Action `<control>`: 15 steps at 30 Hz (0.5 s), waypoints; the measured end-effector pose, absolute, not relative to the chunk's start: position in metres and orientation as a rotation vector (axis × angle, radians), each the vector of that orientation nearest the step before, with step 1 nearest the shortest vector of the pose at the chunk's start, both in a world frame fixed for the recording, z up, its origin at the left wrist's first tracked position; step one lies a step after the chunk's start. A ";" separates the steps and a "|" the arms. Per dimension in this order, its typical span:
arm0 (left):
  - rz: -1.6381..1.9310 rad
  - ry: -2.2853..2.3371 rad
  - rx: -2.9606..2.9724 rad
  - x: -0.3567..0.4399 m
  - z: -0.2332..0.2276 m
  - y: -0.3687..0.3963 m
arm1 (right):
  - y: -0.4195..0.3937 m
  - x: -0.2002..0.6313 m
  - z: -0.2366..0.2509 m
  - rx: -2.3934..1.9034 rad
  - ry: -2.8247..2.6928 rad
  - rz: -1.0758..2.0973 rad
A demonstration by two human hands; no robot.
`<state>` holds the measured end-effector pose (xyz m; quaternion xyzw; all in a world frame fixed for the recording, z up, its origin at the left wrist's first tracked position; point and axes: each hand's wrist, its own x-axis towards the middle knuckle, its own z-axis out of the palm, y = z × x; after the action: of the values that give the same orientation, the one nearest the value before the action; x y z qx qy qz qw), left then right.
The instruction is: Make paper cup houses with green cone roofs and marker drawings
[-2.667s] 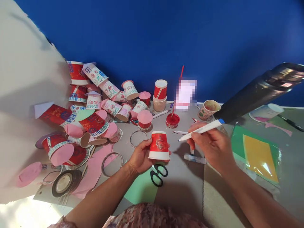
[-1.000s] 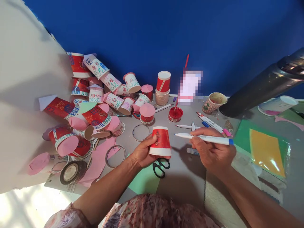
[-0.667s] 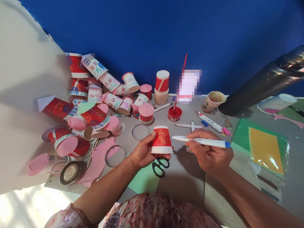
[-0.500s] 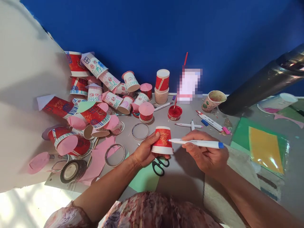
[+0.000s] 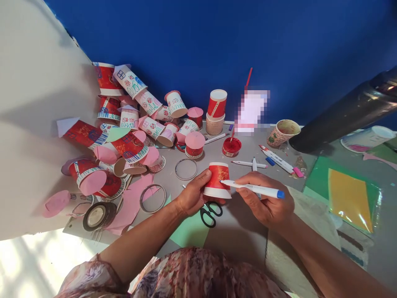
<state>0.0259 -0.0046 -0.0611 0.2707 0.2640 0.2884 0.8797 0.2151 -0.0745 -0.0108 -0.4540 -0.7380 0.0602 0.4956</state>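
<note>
The person's left hand (image 5: pixel 194 195) has its grip closed around a small upside-down red paper cup with a white rim (image 5: pixel 217 180), held just above the grey surface (image 5: pixel 242 231) near the middle of the view, while the right hand (image 5: pixel 266 203) pinches a white marker pen with a blue end cap (image 5: pixel 252 188) whose tip touches the cup's red side wall. That wall shows only its printed gold pattern and no drawn lines that can be made out (the tip hides the spot it meets), so this cup's decoration looks barely begun. At ten o'clock from the cup lies a heap of finished-looking paper cups with blue and green drawn lines and pink paper circle tops (image 5: pixel 130 124), which suggests much of the batch is done. At twelve o'clock a short stack of plain paper cups topped by a red one (image 5: pixel 216 111) appears to be waiting. Black-handled scissors (image 5: pixel 211 211) lie just at six o'clock of the held cup, and spare marker pens (image 5: pixel 276 159) lie at two o'clock.
</note>
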 end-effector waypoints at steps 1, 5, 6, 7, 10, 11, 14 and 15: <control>0.606 0.556 0.568 0.026 -0.061 -0.005 | -0.074 0.215 -0.010 -1.105 -1.793 0.150; 0.611 0.555 0.583 0.025 -0.060 -0.005 | -0.074 0.215 -0.010 -1.115 -1.799 0.139; 0.612 0.552 0.587 0.025 -0.061 -0.006 | -0.074 0.216 -0.010 -1.111 -1.797 0.128; 0.612 0.549 0.591 0.025 -0.061 -0.006 | -0.074 0.216 -0.009 -1.105 -1.796 0.119; 0.607 0.549 0.594 0.025 -0.063 -0.005 | -0.074 0.216 -0.009 -1.098 -1.794 0.117; 0.607 0.551 0.592 0.025 -0.063 -0.005 | -0.074 0.216 -0.009 -1.097 -1.796 0.123; 0.614 0.558 0.585 0.025 -0.064 -0.005 | -0.074 0.216 -0.010 -1.090 -1.797 0.132; 0.614 0.559 0.583 0.025 -0.064 -0.004 | -0.074 0.216 -0.010 -1.089 -1.796 0.130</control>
<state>0.0251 -0.0044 -0.0640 0.2793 0.2675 0.2938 0.8741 0.2164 -0.0743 -0.0105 -0.4495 -0.7412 0.0535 0.4957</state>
